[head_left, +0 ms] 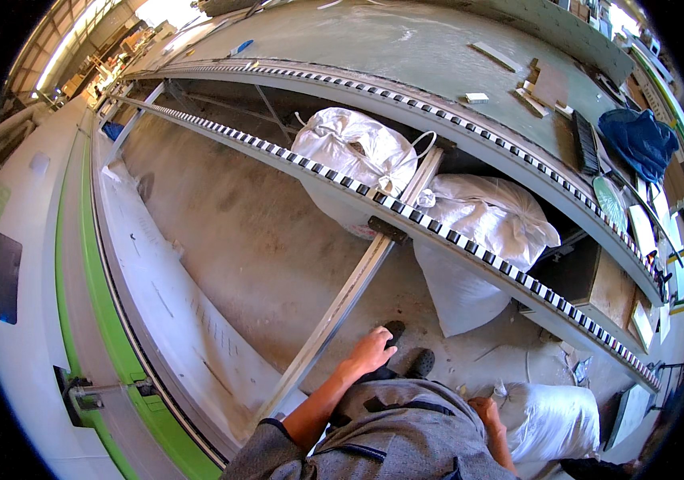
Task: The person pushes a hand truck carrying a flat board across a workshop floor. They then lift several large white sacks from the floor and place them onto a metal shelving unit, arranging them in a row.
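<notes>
My left hand hangs in front of my body with its fingers curled in, and nothing shows in it. Just to its left a long pale crossbar runs up to a rail lined with black and white rollers. Beside my right hip, my right hand is loosely closed, its palm turned from view and nothing sticking out of it. Nearest to that hand lies a white woven sack. Beyond the rail stand two more filled white sacks, one tied at the top and one with loop handles.
On my left runs a long white machine with a green stripe. Past the roller rails, a wide grey table holds wood offcuts, a black brush and a blue bag. A brown box stands under the far rail.
</notes>
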Tool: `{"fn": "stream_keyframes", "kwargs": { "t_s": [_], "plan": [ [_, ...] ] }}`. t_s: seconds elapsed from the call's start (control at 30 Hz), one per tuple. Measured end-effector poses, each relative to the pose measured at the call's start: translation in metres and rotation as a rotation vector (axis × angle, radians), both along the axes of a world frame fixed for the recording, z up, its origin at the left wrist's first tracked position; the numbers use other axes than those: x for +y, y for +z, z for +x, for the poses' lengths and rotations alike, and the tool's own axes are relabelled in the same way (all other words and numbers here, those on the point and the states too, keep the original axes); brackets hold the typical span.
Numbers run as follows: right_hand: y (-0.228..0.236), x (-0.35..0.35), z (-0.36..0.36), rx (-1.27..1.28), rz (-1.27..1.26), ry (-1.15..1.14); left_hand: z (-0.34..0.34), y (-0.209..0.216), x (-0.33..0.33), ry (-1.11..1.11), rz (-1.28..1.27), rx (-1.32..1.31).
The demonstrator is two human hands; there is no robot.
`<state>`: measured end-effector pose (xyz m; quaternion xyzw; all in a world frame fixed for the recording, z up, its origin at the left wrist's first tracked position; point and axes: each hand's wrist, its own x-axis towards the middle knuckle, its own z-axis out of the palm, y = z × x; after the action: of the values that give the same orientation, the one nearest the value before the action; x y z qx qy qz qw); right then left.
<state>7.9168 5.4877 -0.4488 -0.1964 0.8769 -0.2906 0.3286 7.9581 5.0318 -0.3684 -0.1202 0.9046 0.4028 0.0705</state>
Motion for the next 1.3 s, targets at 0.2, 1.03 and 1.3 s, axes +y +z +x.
{"fn": "stream_keyframes", "kwargs": {
  "t_s": [0.2,1.03,1.3],
  "plan": [
    [-0.024,0.013,0.0,-0.001,-0.001,0.032,-0.002,0.006,0.0,0.004,0.019,-0.024],
    [0.253,-0.251,-0.175,0.275,-0.317,0.067,-0.017,0.046,-0.091,0.378,-0.096,0.363],
    [0.244,-0.289,-0.19,0.238,-0.207,0.231,-0.008,0.028,-0.119,0.458,0.118,0.255]
  ]
}}
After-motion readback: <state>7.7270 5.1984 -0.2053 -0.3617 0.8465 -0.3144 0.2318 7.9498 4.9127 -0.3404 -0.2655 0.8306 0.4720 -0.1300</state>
